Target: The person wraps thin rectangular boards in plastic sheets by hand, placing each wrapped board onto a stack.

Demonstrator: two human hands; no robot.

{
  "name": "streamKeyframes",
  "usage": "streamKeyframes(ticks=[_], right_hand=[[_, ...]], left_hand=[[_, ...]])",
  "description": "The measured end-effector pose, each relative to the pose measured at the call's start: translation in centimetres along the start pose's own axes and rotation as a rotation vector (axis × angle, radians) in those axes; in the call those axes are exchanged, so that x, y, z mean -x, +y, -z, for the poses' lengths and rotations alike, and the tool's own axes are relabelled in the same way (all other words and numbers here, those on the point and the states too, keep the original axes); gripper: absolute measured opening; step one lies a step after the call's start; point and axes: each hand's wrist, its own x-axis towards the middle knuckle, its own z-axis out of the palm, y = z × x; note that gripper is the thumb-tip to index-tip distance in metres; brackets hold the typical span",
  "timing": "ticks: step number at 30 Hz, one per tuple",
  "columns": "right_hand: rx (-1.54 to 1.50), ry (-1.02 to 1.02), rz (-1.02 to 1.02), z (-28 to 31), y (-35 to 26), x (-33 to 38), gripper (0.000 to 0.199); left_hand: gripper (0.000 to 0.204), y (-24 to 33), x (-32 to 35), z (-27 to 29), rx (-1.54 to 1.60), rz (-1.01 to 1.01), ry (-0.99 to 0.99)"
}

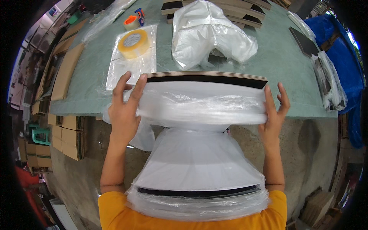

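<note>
A stack of thin boards (207, 80), with layered grey-brown edges and a black strip showing, stands at the near edge of the table. Clear plastic (203, 101) wraps its near side and hangs in loose folds below. My left hand (125, 111) grips the stack's left end, with fingers up at the top corner. At the opposite end, my right hand (273, 111) presses in with its fingers pointing upward. A white plastic-covered shape (199, 161) with a dark slit rests against my chest; how it joins the stack is unclear.
On the green table (276, 57) lie a large tape roll (133, 43) on flat plastic bags (132, 71), an orange-cored roll (131, 23), and a crumpled plastic sheet (211, 34). More boards (234, 13) are piled behind. Cartons (71, 136) stand left; a blue tarp (335, 50) hangs right.
</note>
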Motion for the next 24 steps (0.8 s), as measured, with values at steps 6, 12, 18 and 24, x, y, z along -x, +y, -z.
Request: streamKeyframes(ticks=[6, 12, 18, 24], right_hand=[[-0.952, -0.065, -0.336, 2.4, 1.8, 1.1, 0.034], [-1.688, -0.784, -1.006, -1.8, 3.4, 4.7, 0.033], [-1.236, -0.770, -1.358, -14.9, 6.0, 21.0, 0.011], [-0.214, -0.815, -0.930, -16.9, 4.4, 20.7, 0.016]], left_hand=[[0.048, -0.9, 0.1, 2.2, 0.619, -0.011, -0.069], [0.040, -6.3, 5.9, -2.5, 1.634, 0.664, -0.787], [0.028, -8.8, 17.3, -15.7, 1.400, 1.212, -0.853], [0.025, -8.3, 16.2, -16.8, 0.585, 0.565, -0.821]])
